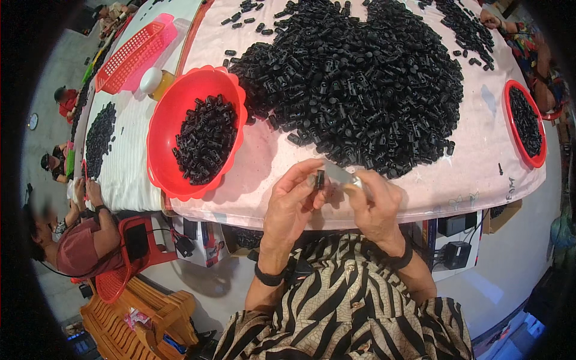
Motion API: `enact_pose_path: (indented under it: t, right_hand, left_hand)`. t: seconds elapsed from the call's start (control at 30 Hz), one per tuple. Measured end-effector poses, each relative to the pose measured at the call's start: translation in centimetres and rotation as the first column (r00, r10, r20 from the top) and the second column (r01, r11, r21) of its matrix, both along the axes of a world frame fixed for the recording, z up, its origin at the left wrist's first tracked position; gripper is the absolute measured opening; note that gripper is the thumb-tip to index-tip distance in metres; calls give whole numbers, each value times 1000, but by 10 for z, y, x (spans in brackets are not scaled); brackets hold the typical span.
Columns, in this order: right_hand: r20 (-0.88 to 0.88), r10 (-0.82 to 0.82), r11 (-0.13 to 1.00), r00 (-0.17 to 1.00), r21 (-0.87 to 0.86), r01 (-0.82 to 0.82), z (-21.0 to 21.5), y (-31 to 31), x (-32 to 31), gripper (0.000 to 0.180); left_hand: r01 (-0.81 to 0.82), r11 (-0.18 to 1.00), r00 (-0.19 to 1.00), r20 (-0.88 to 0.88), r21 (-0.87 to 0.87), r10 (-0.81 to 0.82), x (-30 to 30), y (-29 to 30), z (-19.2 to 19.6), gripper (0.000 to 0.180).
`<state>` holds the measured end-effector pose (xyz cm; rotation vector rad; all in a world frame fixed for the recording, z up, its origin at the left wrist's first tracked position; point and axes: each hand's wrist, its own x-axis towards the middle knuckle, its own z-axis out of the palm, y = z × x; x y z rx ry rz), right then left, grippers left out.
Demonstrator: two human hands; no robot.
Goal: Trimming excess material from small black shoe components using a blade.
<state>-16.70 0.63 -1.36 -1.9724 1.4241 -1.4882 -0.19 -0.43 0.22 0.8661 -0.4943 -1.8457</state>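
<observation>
Bright even light, warped dark rim

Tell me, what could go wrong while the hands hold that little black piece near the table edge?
The left hand pinches a small black part over the table edge; if it slips, it would probably drop to the floor. The big pile of black parts reaches close to that edge, so a nudge from the right hand might push some off.

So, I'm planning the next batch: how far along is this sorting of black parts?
Done: the red bowl holds a modest heap. In hand: the left hand pinches one small black part, the right hand beside it. Left: the big black pile, far larger.
</observation>
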Motion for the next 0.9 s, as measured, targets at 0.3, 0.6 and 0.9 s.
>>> enact_pose_path:
  t: [0.3, 0.6, 0.9]
  right_hand:
    - [65, -7, 998, 998, 62, 3, 10, 8, -17, 18]
    - [20, -34, 999, 999, -14, 35, 2, 1, -23, 19]
    - [36, -47, 998, 998, 31, 46, 2, 6, -22, 20]
  left_hand:
    - [26, 999, 997, 79, -20, -24, 2, 3, -3, 22]
    - [15, 998, 994, 110, -68, -7, -6, -1, 1, 23]
    - [-45, 999, 982, 182, -1, 45, -9, 3, 4, 12]
